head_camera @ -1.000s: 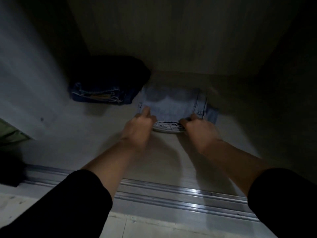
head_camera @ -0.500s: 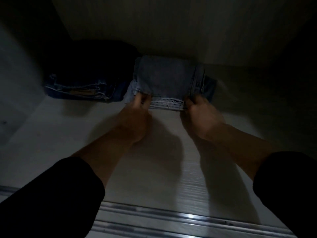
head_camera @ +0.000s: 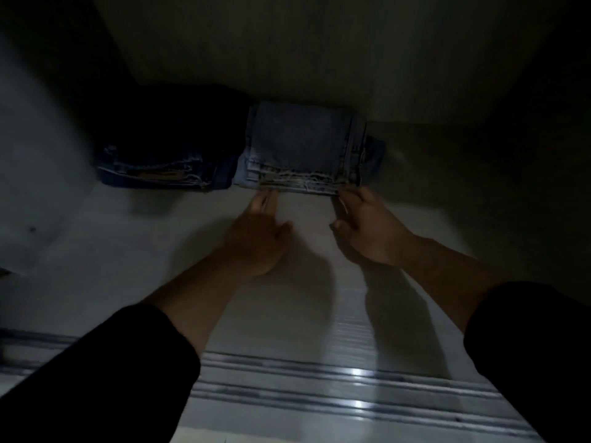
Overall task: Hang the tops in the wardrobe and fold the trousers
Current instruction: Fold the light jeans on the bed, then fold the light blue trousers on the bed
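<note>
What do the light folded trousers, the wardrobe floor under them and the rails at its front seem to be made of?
Light folded trousers: denim, likely cotton; faded blue weave, stitched seams, frayed whitish hem.
Wardrobe floor: probably laminated board, pale, matte, faint straight grain lines; solid wood is possible.
Rails: metal, perhaps aluminium; smooth grey strips with bright glints.

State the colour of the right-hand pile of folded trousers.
The folded trousers are faded light blue denim with a frayed whitish hem, in the head view.
</note>
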{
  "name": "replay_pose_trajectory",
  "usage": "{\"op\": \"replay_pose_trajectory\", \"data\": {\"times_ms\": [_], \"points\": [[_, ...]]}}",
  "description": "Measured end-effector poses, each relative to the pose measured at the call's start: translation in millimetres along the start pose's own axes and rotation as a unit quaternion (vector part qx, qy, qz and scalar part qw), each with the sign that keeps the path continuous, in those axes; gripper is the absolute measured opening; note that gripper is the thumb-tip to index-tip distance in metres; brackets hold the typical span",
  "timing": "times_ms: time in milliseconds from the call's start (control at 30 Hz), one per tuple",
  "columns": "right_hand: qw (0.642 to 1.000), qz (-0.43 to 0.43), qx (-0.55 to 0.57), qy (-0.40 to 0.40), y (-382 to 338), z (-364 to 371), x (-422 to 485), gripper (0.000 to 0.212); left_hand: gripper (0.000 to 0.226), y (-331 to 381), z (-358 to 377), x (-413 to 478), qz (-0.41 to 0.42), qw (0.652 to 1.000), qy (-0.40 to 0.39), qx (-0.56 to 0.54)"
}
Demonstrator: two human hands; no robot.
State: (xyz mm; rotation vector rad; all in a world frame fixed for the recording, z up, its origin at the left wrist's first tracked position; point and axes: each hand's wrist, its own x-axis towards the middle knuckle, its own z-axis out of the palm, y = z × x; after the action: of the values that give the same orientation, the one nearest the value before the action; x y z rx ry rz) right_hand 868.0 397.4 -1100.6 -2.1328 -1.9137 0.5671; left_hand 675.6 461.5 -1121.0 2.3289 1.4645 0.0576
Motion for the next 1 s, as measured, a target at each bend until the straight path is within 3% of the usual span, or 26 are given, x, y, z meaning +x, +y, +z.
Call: {"op": "replay_pose_trajectory", "data": {"times_ms": [100, 333, 633, 833, 1000], "points": [[0.999, 0.024, 0.035, 0.029, -16, -18, -46, 0.058, 0.062, 15, -15, -35, -0.009, 1.0, -0.01, -0.004], [0.993, 0.094, 0.066, 0.009, -69, -114, -156, 0.06, 0.056, 110, -110, -121, -0.017, 0.998, -0.055, 0.002], [0.981, 0.176, 0.078, -0.038, -149, -317, -299, 0.065, 0.04, 253, -292, -243, 0.051, 0.995, -0.079, 0.037], [0.964, 0.254, 0.077, -0.013, -203, -444, -409, 0.062, 0.028, 348, -408, -326, 0.114, 0.985, -0.114, 0.058], [0.941, 0.328, 0.087, 0.011, -221, -507, -502, 0.064, 0.032, 423, -459, -371, 0.205, 0.964, -0.15, 0.078]]}}
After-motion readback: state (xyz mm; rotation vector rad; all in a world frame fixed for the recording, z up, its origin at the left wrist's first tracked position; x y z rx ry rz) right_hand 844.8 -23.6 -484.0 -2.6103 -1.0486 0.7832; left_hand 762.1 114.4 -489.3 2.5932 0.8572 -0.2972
